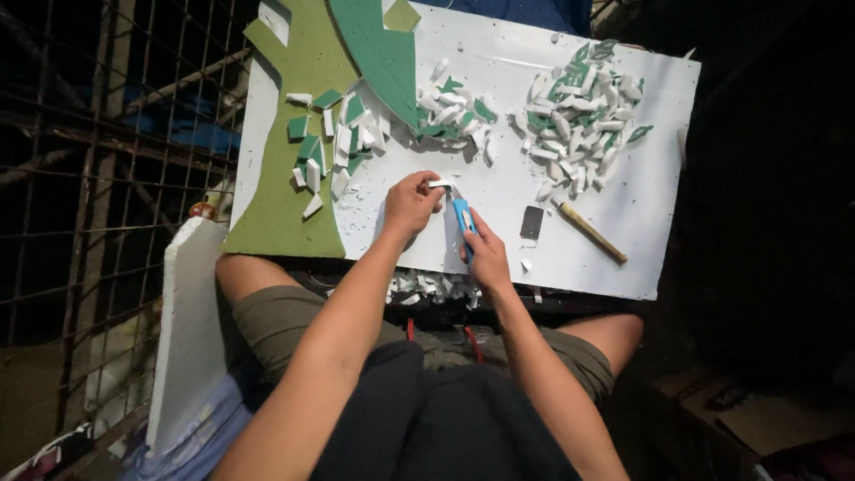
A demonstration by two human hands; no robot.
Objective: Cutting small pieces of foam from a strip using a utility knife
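Observation:
My left hand (411, 205) pinches a small white foam piece (439, 184) over the white board (499, 80) on my lap. My right hand (486, 258) grips a blue utility knife (462, 216), its tip against that foam piece. A large heap of cut white and green foam pieces (579, 111) lies at the board's far right. A smaller heap (450, 116) sits just beyond my hands, and more pieces (329, 147) are scattered on the left.
A light green foam sheet (289, 209) covers the board's left side, with a dark green sheet (385, 49) at the top. A wooden stick (590, 232) and a small dark rectangle (532, 223) lie right of my hands. A white foam slab (191, 330) leans at left beside a metal grid (89, 178).

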